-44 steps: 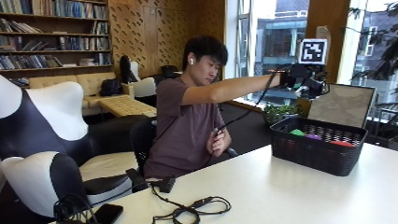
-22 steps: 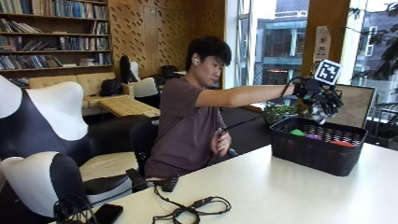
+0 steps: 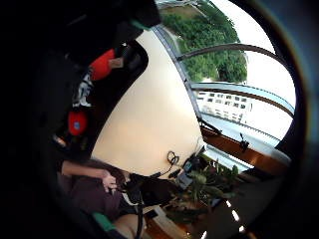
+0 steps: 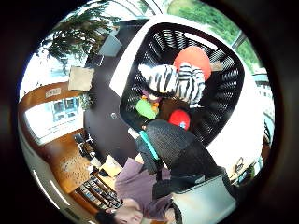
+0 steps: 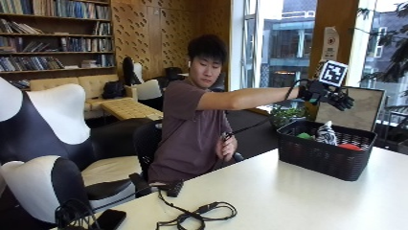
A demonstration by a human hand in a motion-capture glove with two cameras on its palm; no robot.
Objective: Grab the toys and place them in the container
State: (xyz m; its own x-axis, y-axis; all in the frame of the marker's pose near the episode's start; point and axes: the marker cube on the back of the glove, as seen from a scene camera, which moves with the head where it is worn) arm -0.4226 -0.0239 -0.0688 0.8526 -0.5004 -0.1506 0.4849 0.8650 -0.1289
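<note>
Hand (image 5: 333, 97) open above basket (image 5: 325, 155) with zebra toy (image 5: 326, 134).

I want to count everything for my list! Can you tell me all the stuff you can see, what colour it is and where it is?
Basket: one, black, on the white table by the window.
Zebra toy: one, black and white stripes, in the basket.
Ball: one, orange-red, in the basket beside the zebra.
Small red toy: one, in the basket.
Green toy: one, in the basket next to the zebra.
Table: one, white.
Cables: a black tangle, on the table's near edge.
Chairs: black and white, behind the person.
Bookshelves: wooden, on the back wall.
Right hand: black glove, fingers relaxed, holding nothing, above the basket.
Bare hand: near the person's chest.
</note>
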